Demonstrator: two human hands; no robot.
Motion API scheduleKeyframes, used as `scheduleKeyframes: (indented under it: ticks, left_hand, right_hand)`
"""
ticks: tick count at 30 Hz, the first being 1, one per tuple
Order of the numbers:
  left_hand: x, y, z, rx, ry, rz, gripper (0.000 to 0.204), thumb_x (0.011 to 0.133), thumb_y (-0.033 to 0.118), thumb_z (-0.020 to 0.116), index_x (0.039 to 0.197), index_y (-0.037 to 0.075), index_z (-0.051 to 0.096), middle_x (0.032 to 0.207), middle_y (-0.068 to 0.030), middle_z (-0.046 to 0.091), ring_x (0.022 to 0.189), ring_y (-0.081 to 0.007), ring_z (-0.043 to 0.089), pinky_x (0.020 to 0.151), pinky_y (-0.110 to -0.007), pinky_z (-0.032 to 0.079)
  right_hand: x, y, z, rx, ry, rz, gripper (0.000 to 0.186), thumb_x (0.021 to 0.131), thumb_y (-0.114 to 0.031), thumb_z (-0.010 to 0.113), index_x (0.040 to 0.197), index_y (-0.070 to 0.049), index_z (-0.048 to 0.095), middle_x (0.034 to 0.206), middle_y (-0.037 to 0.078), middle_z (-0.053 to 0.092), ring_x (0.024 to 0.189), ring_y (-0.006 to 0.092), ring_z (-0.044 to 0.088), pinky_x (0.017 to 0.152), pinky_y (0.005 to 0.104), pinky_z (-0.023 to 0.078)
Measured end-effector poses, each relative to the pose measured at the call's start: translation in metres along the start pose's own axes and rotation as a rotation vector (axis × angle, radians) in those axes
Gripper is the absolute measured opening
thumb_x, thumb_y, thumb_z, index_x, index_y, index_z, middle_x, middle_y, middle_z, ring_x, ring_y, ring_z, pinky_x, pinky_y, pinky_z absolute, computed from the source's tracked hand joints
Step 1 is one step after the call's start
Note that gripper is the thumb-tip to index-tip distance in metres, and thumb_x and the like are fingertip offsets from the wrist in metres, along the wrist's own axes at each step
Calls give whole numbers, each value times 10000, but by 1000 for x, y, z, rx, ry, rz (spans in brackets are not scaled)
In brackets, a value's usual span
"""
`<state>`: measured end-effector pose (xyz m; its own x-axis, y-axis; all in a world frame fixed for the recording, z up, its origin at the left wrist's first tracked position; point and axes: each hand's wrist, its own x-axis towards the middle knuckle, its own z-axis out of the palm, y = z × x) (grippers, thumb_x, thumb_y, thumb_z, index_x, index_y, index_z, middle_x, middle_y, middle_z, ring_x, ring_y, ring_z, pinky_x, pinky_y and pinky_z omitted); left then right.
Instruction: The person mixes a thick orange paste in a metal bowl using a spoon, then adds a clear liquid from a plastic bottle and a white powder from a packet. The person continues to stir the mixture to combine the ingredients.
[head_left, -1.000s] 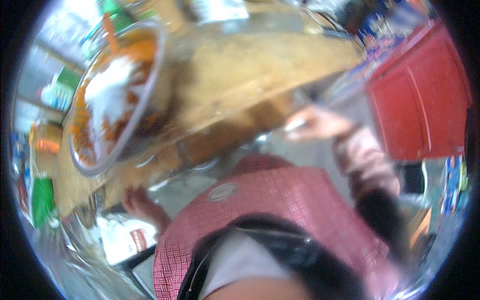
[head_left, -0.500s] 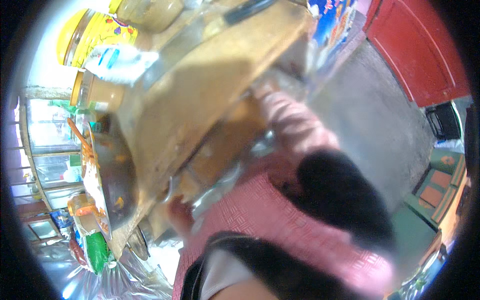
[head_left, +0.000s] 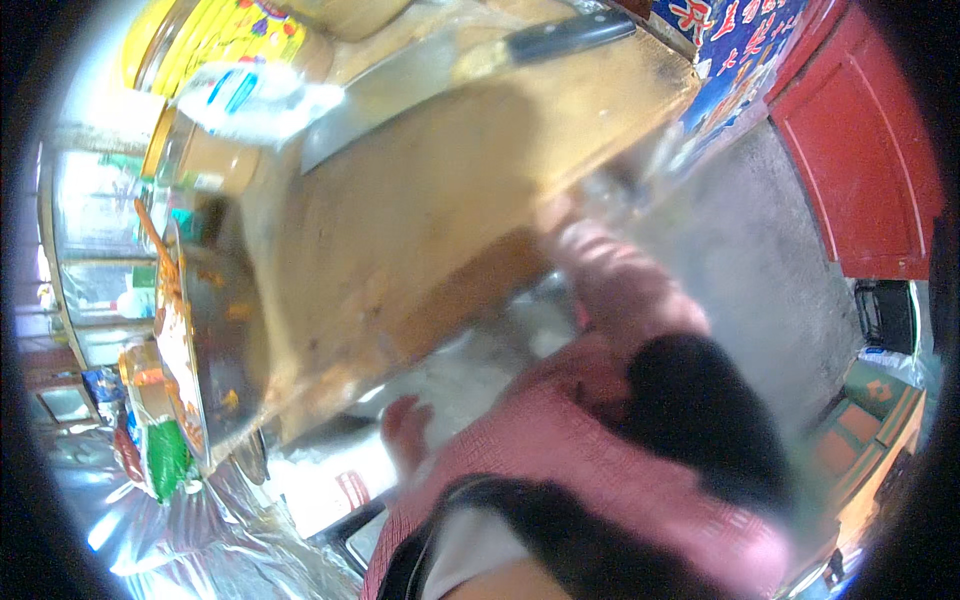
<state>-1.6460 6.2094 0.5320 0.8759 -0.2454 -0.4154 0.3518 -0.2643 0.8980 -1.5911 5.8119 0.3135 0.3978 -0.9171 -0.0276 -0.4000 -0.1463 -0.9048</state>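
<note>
My left hand (head_left: 405, 430) is low in front of the near edge of a wooden board (head_left: 400, 230), its blurred fingers apart and nothing seen in them. At the board's right front edge is my right hand (head_left: 560, 215), smeared by motion; its fingers are hard to make out, and I cannot tell whether it grips the edge. A kitchen knife with a black handle (head_left: 570, 35) lies across the back of the board, its wide blade (head_left: 375, 95) pointing left. Nearby, a white plastic packet (head_left: 250, 100) rests behind the blade.
To the left stands a dark pan (head_left: 225, 330) with orange food bits and an orange-smeared utensil (head_left: 155, 240). Yellow-labelled jar (head_left: 215, 45) and yellow-lidded jar (head_left: 210, 160) stand at the back left. A red door panel (head_left: 850, 140) and grey floor (head_left: 735, 250) are at right.
The view has shifted, and the board's top shows more fully. The dark gap below its front edge no longer shows. My left hand has come away from the brown surface under the edge.
</note>
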Motion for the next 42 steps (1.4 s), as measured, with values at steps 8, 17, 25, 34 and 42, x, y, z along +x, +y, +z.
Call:
scheduleKeyframes:
  ticks: [8, 17, 25, 34, 42]
  left_hand:
    - [87, -80, 30, -45, -591, 113, 393, 799, 161, 584, 1118, -5, 427, 1057, -134, 504, 923, -274, 548, 770, -361, 482]
    - [-47, -84, -39, 618, -162, 626, 175, 644, 26, 693, 787, 14, 593, 736, -119, 625, 710, -172, 611, 630, -292, 459]
    - [-107, -130, -123, 157, -63, 403, 286, 714, -29, 434, 988, -82, 493, 946, -146, 566, 842, -253, 577, 707, -386, 502]
    - [-174, -91, -175, 370, 153, 603, 261, 713, -30, 453, 961, -92, 502, 849, -159, 590, 741, -271, 609, 641, -366, 535]
    - [-183, 6, -244, 171, 313, 746, 156, 705, -7, 447, 816, -106, 493, 808, -182, 571, 749, -307, 602, 708, -433, 527]
  right_hand:
    - [-144, -87, -103, 120, -348, -97, 276, 751, -173, 515, 590, 47, 552, 498, 134, 551, 428, 192, 544, 415, 300, 426]
    - [-293, -121, -159, 306, -884, 234, 418, 776, -452, 585, 700, -41, 586, 617, 22, 554, 458, 99, 460, 394, 222, 337]
    - [-327, -190, -148, 351, -1047, 68, 209, 838, -227, 551, 892, -25, 539, 714, 41, 588, 478, 47, 469, 385, 160, 342]
    - [-377, -292, -118, 513, -1367, -14, 147, 803, -143, 571, 818, 2, 583, 627, 71, 575, 445, 97, 487, 368, 194, 351]
    - [-380, -429, -134, 785, -1306, -105, 114, 794, -93, 541, 792, 20, 553, 604, 88, 555, 439, 128, 473, 357, 215, 351]
